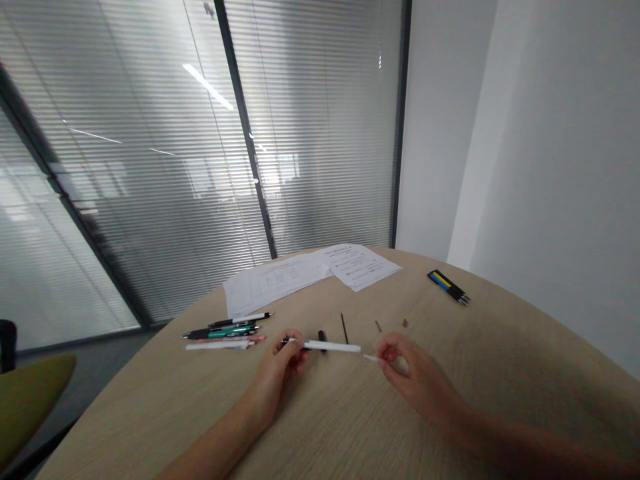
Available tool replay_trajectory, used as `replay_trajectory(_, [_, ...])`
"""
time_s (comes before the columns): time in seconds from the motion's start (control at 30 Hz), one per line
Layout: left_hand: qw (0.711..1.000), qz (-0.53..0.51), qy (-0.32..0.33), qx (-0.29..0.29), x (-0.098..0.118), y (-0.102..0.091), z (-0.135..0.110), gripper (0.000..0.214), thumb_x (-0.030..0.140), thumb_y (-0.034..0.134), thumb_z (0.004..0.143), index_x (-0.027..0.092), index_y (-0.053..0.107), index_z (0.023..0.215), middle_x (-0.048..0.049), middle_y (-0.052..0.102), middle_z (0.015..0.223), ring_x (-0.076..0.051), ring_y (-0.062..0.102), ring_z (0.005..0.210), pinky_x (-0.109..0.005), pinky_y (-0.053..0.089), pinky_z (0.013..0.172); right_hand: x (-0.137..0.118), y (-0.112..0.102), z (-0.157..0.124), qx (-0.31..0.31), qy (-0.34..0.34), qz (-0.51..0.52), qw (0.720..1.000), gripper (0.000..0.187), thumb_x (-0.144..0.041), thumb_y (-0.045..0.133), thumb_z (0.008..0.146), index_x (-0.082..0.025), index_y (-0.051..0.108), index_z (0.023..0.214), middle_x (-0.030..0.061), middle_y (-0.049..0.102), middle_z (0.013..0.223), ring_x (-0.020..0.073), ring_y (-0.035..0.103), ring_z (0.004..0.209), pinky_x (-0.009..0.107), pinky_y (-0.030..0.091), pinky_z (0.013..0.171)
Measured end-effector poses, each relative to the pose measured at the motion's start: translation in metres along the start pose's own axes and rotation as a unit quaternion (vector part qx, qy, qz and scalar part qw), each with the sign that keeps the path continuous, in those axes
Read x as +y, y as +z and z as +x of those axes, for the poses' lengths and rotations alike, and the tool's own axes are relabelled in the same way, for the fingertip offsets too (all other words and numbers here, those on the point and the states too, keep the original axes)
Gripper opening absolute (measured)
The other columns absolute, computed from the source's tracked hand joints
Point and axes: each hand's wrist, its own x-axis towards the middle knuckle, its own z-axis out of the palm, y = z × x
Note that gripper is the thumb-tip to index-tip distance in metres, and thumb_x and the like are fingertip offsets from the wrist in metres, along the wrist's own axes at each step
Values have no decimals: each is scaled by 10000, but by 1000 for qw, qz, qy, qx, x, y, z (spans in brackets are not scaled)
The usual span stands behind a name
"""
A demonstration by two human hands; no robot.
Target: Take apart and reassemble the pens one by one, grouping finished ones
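Note:
My left hand (283,365) is closed around one end of a white pen barrel (333,346), which has a black part with a clip at the held end. The barrel's bare end points right. Thumb and finger of my right hand (407,370) pinch a slim whitish pen part (371,358), its tip just short of the barrel's end, apart from it. Beyond the barrel lie a short black tube (322,337), partly hidden by it, and a thin black stick (344,327) like a refill. Farther right are a tiny spring-like piece (379,326) and a small brownish cone (405,323).
Several pens (225,332) lie grouped left of my left hand. Printed papers (285,277) spread along the far edge of the round wooden table (320,427). A flat black pack (449,287) with blue and yellow strips lies far right. A green chair (35,400) stands at left.

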Motion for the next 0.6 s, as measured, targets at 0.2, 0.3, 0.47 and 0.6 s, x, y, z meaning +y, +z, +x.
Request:
replay_trajectory(0.2, [999, 34, -9, -41, -1, 2, -3, 201, 336, 582, 590, 169, 483, 641, 53, 496, 471, -79, 410, 423, -187, 293, 435, -1, -1, -1, 13, -8, 18, 1000, 65, -169, 426, 723, -213, 474, 721, 9, 583, 686, 148, 560, 672, 269, 448, 634])
replay_trajectory(0.3, [995, 66, -10, -73, -4, 1, 0, 223, 356, 592, 582, 171, 482, 638, 49, 509, 473, -80, 408, 420, -189, 289, 435, -2, -2, -1, 8, -19, 27, 999, 61, -175, 426, 720, -214, 473, 722, 12, 579, 689, 148, 559, 676, 270, 450, 639])
replay_trajectory(0.47, [980, 152, 19, -128, -8, -1, 0, 216, 349, 627, 571, 167, 516, 611, 40, 525, 494, -85, 414, 441, -193, 293, 449, 5, 0, 1, 36, -6, 77, 996, 50, -214, 419, 745, -213, 470, 747, 20, 572, 711, 150, 565, 694, 280, 458, 657])
replay_trajectory(0.6, [963, 214, 41, -160, -7, 2, -6, 195, 268, 630, 569, 154, 616, 727, 31, 542, 517, -105, 451, 502, -198, 305, 484, 13, 4, 1, 63, -10, 137, 988, 49, -233, 434, 756, -218, 477, 774, 23, 576, 744, 152, 578, 741, 289, 472, 687])
